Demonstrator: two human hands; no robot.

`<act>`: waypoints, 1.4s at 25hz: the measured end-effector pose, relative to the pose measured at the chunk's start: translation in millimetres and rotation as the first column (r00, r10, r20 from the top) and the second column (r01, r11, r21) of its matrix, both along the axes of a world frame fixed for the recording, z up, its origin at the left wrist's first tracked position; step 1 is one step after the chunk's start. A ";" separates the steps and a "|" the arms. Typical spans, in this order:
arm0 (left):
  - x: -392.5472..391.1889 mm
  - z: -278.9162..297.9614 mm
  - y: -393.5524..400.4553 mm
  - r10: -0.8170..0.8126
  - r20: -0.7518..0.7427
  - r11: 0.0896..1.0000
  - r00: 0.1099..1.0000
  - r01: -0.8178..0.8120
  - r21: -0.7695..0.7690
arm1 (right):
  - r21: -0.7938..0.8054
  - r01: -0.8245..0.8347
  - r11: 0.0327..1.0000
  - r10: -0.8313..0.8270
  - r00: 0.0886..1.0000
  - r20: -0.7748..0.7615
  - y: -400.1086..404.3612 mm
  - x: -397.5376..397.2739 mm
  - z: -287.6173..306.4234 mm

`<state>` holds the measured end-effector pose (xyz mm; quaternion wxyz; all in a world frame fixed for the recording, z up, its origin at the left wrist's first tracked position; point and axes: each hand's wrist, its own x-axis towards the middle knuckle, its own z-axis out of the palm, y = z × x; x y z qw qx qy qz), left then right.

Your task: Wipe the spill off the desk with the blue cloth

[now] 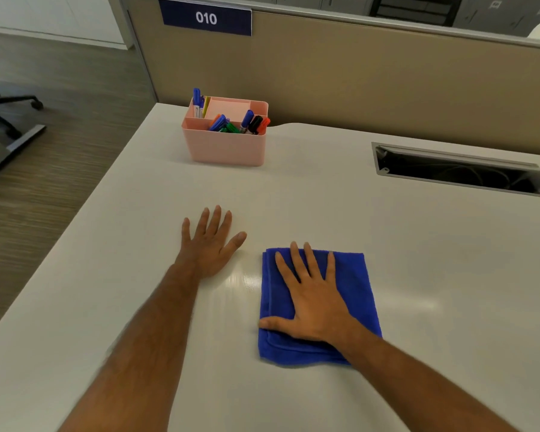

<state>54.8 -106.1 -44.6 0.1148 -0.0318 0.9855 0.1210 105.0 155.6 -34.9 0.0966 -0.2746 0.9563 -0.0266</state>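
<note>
Blue cloth (353, 294) lies folded into a thick pad on the desk (418, 244), at about five o'clock from the middle of my view, and my right hand (317, 302) presses flat on top of it, fingers spread wide, gripping nothing; that way my palm's weight goes into the pad for wiping. My left hand (211, 244) rests bare on the desk just beside it at nine o'clock, fingers open and splayed, I'd judge to brace me. Between the two hands a glossy sheen shows; whether it is spill or glare I cannot tell. A pink organiser (225, 145) of markers stands well apart at twelve o'clock
</note>
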 end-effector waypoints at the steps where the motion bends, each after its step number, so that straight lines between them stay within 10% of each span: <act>1: 0.3 -0.2 -0.1 0.003 -0.005 1.000 1.000 -0.003 0.005 | 0.008 -0.037 0.999 0.037 0.999 0.000 2.5 -1.2 -2.2; 8: 1.4 -1.9 0.2 0.020 -0.036 0.999 0.999 -0.018 0.042 | -0.025 -0.629 0.777 0.630 0.776 0.028 38.5 -16.1 4.5; 15: 1.8 -3.4 -0.6 0.102 -0.096 0.979 0.990 -0.083 0.186 | -0.023 -0.850 0.526 0.850 0.525 0.034 26.9 -26.2 8.4; 35: -40.1 -3.6 -5.0 0.195 -0.378 0.976 0.905 -0.141 0.166 | -0.023 -0.758 0.652 0.758 0.652 0.022 -5.8 -49.5 8.3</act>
